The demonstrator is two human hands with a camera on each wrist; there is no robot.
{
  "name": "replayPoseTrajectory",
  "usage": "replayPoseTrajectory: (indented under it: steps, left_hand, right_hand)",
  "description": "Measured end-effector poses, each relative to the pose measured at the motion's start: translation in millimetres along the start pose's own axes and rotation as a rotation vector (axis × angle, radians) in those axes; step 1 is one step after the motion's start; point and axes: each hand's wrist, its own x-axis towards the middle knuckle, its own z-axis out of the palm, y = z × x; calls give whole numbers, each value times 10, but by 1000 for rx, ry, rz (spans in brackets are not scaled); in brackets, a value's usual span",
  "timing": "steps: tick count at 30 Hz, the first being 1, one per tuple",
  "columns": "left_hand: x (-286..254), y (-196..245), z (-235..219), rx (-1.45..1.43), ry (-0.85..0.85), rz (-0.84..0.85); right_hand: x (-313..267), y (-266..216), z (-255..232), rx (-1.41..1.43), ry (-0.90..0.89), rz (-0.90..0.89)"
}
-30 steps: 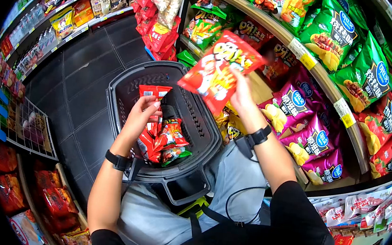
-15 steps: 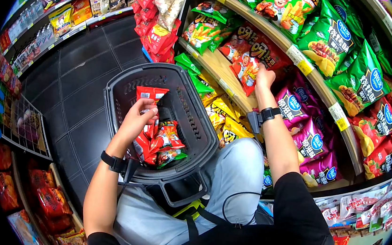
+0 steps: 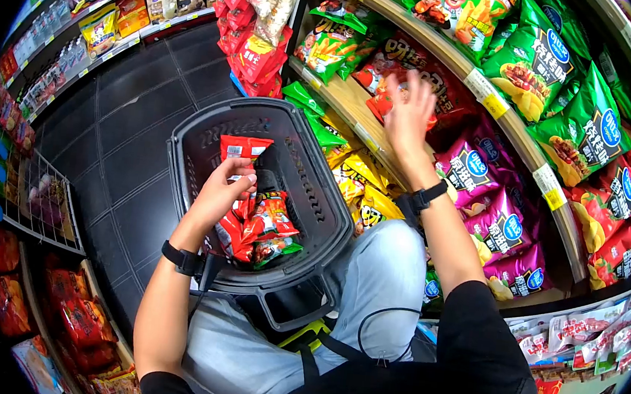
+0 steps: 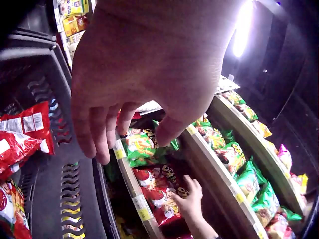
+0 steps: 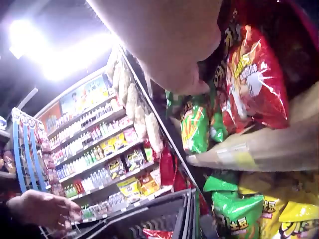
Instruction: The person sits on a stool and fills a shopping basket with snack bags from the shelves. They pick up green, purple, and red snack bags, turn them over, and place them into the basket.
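Observation:
My right hand has its fingers spread in front of the red snack bags on the middle shelf, and nothing is in its grasp. The left wrist view also shows that right hand beside the red bags. Over the left side of the black shopping basket hovers my left hand, its fingers loosely bent and holding nothing. Inside the basket lie several red snack bags, and one green-edged bag sits lowest. In the right wrist view, a red bag stands upright at the shelf edge.
Purple chip bags fill the shelf right of the red ones. Green snack bags lie left of them, yellow bags below. A rack of hanging red packets stands beyond the basket. Dark tiled floor runs to the left.
The red bag my right hand held over the basket edge a second ago is back among the red bags on the shelf. The right hand has let go and opened; the left hand stays over the basket.

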Motion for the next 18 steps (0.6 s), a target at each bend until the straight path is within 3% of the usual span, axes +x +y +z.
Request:
replayPoseTrajectory:
  steps: [1,4,8,18]
  left_hand:
    - [3,-4,2,5,2,-3]
    - [-4,4,2,33,-5,-11]
    - [-27,12,-14,52,-20,-13]
    - [-30,23,-24,81,-35,-17]
  right_hand:
    - [-86,9,148,-79,-170,-62]
    - [-222,-7,371,-158,-385,-43]
    - [-258,113,571,-377,-349,51]
    - [-310,316,422,-386,-527,279]
